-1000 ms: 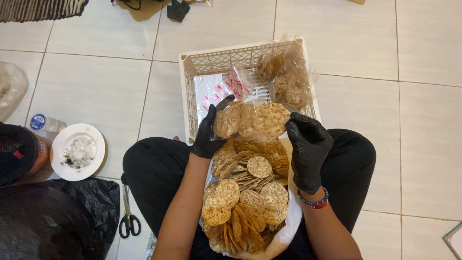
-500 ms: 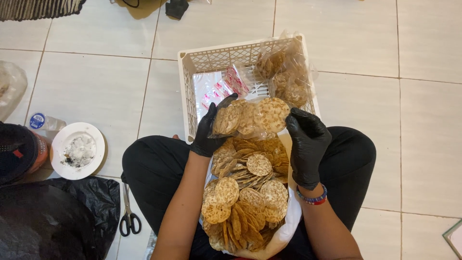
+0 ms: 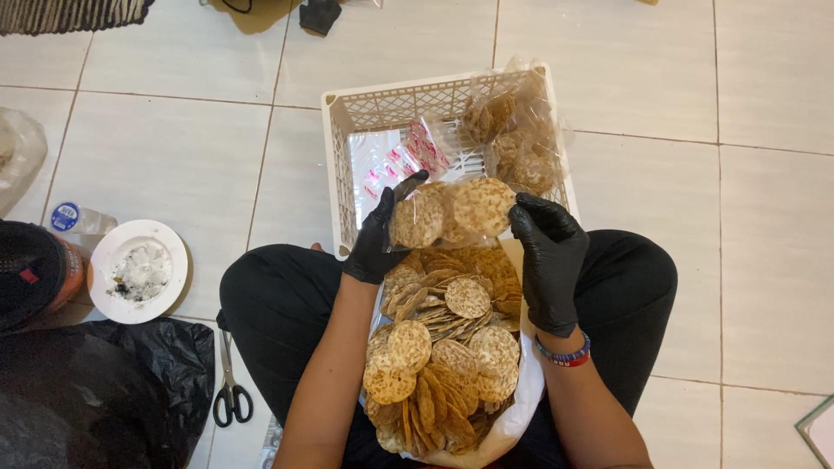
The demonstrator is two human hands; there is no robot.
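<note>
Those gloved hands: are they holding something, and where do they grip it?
Yes. Both hold a clear packet of round crackers above the lap: the left hand grips its left end, the right hand pinches its right end.

Glossy clear plastic bag (image 3: 452,213), rough crackers (image 3: 484,205)

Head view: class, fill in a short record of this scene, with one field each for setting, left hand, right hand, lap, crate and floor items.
Setting: person seated cross-legged on a white tiled floor
Left hand: black-gloved left hand grips one end of a clear plastic bag of round crackers
Right hand: black-gloved right hand pinches the bag's other end
Lap: large open bag of loose brown crackers
Crate: cream plastic lattice crate holding filled cracker bags
Floor items: white plate, scissors, black plastic bag
</note>
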